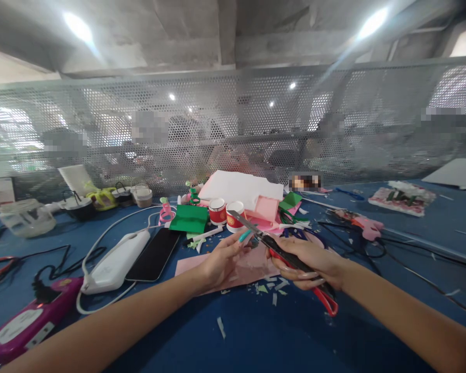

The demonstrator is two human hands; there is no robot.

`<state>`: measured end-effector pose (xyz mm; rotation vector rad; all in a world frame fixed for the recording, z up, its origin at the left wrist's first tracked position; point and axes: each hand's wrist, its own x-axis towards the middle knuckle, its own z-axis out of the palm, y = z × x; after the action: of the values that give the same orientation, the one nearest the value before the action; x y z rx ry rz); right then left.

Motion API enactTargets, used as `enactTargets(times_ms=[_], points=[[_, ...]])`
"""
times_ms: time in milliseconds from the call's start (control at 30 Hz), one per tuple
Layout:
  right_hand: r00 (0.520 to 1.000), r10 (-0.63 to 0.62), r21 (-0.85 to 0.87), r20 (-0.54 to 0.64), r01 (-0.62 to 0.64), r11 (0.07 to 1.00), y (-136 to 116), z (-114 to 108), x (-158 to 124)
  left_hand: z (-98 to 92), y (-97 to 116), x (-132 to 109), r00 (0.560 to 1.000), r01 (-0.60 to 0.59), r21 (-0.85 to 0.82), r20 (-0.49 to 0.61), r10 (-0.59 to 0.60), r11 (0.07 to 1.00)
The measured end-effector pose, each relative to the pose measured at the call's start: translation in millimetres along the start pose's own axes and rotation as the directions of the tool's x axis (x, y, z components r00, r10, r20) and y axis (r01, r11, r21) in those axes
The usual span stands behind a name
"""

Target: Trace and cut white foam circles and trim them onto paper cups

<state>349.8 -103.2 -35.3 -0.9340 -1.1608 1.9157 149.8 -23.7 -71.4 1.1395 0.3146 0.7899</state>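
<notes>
My right hand (305, 259) is wrapped round a box cutter (291, 254) with a black and red handle, its grey blade out and pointing up and left. A red loop (328, 303) hangs below that hand; I cannot tell whether it belongs to the cutter. Beside the blade, my left hand (223, 259) is closed in a pinch, with a bright teal patch at the thumb tip. What it pinches is too small to make out. Under both hands lies a sheet of pink paper (190, 265). Scattered paper scraps (274, 285) lie in front of it.
Behind the hands stand two red and white cups (217, 211), green folded paper (188, 217) and white sheets (241, 189). At left are a black phone (153, 256), a white power bank (116, 261) and a purple power strip (34, 318). A pink glue gun (367, 227) lies right.
</notes>
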Motion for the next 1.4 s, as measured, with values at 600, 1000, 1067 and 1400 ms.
enactTargets(times_ms=[600,1000,1067,1400], points=[[1.000,-0.012,0.029,0.015,0.012,1.000,2.0,-0.2,3.5,-0.6,-2.9,3.5,0.992,0.094,-0.098,0.092,-0.085,0.991],[1.000,-0.001,0.060,0.002,0.001,0.998,4.9,-3.7,3.9,-4.2,-3.7,0.6,0.990,0.081,-0.027,0.118,-0.077,0.996],[1.000,0.004,0.068,0.005,-0.004,0.998,5.2,-4.1,3.7,-4.4,-4.0,0.3,0.993,0.058,-0.011,0.108,-0.057,0.998],[0.999,0.034,0.051,0.034,-0.036,0.998,5.8,-5.9,3.7,-6.1,-5.9,-1.2,1.000,0.017,0.013,0.011,-0.017,1.000]])
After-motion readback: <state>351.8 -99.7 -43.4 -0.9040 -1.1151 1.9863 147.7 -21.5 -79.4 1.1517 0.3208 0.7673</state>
